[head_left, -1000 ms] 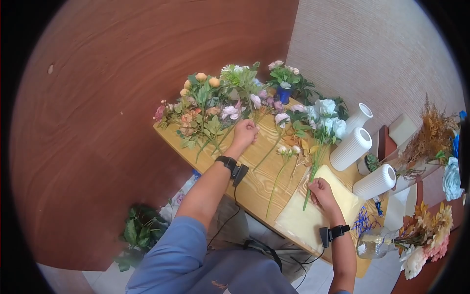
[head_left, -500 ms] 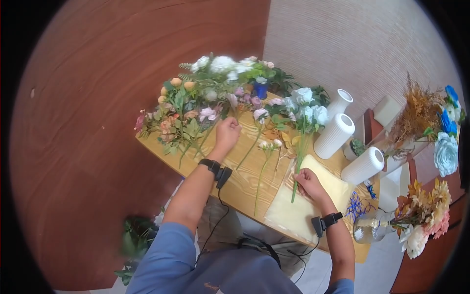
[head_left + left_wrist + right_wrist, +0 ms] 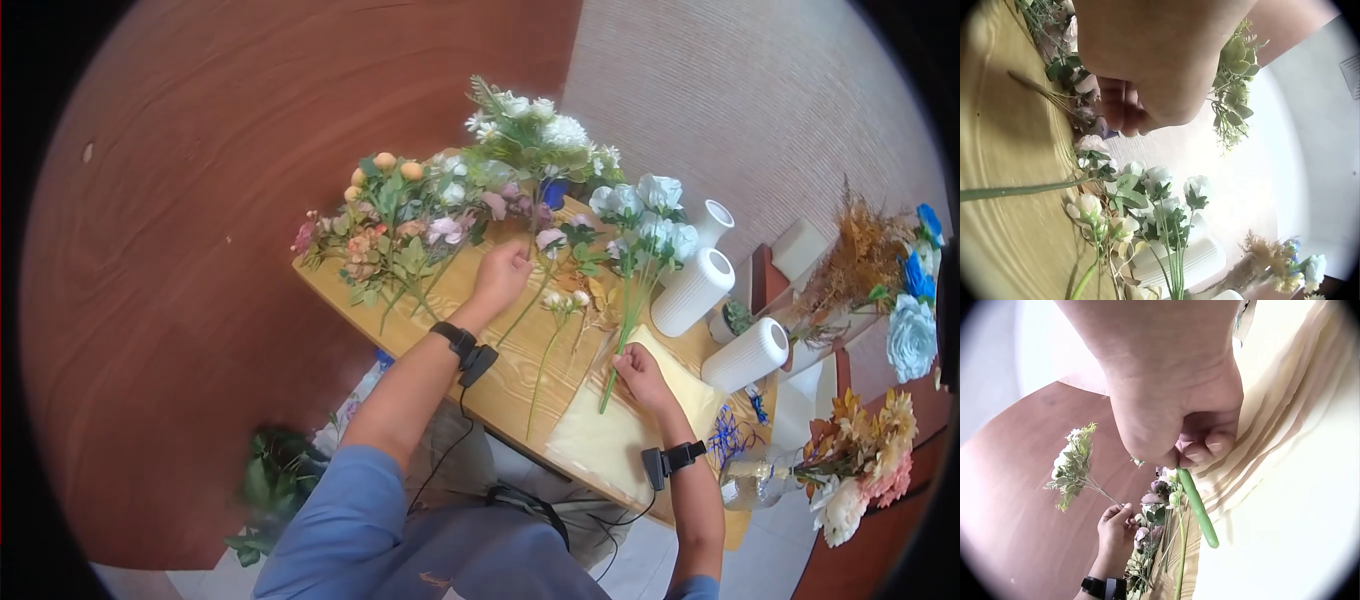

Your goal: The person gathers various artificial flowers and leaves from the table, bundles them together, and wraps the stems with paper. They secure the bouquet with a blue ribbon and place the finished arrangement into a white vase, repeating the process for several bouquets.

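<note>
My left hand (image 3: 505, 275) pinches the thin stem of a white flower bunch (image 3: 565, 132) with ferny greenery. In the right wrist view this white bunch (image 3: 1072, 461) stands out above the other flowers, with the left hand (image 3: 1116, 531) at the base of its stem. My right hand (image 3: 645, 378) grips the green stems of a pale blue rose bunch (image 3: 655, 230) near their lower end. The thick green stem end (image 3: 1199, 509) pokes out below the curled fingers in the right wrist view. Some of the left fingertips are hidden in the left wrist view.
Loose flower stems, including orange blooms (image 3: 365, 245) and small white buds (image 3: 568, 300), lie on the wooden table (image 3: 480, 400). Pale wrapping sheets (image 3: 595, 435) lie under the right hand. White ribbed vases (image 3: 745, 355) and a glass vase (image 3: 750, 485) stand at right.
The white bunch has risen above the lying flowers and swung right, with the left hand holding its stem. The right hand keeps its hold on the blue roses. The head view has shifted.
</note>
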{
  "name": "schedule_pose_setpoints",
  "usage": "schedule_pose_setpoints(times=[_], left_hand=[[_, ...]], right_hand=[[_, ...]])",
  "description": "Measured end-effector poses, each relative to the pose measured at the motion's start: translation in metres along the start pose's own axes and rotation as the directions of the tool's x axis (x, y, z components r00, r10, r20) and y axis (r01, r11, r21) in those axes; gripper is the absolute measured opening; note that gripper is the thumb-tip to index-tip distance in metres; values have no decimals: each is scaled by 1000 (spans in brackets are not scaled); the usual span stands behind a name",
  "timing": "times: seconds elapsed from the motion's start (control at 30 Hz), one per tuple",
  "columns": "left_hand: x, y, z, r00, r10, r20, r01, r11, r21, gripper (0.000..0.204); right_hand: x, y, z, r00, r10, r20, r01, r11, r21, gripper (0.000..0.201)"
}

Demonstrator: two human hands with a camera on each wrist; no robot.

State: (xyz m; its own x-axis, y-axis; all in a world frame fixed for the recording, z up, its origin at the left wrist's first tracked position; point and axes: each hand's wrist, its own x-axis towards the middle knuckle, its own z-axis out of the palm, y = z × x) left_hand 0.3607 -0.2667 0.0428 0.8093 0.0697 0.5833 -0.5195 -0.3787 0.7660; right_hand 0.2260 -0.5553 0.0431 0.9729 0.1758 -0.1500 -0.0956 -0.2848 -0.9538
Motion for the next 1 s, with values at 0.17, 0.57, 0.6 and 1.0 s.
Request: schedule_pose_setpoints(times=[0.17, 0.57, 0.6, 1.0], left_hand=[[-4, -14, -7, 995, -62, 76, 46, 980, 193, 17], [-18, -42, -25, 827, -446, 343, 386, 893, 229, 3], [-17, -40, -26, 753, -517, 407, 484, 854, 188, 5], [-15, -27, -44, 906, -302, 296, 142, 877, 458, 12]], right_hand=[[1, 12, 3, 1000, 5, 1, -5, 1000, 11, 17], [3, 13, 8, 998, 68, -8, -67, 996, 53, 19], [3, 14, 9, 998, 66, -10, -65, 995, 69, 18], [0, 7, 14, 995, 92, -24, -89, 989, 120, 17]])
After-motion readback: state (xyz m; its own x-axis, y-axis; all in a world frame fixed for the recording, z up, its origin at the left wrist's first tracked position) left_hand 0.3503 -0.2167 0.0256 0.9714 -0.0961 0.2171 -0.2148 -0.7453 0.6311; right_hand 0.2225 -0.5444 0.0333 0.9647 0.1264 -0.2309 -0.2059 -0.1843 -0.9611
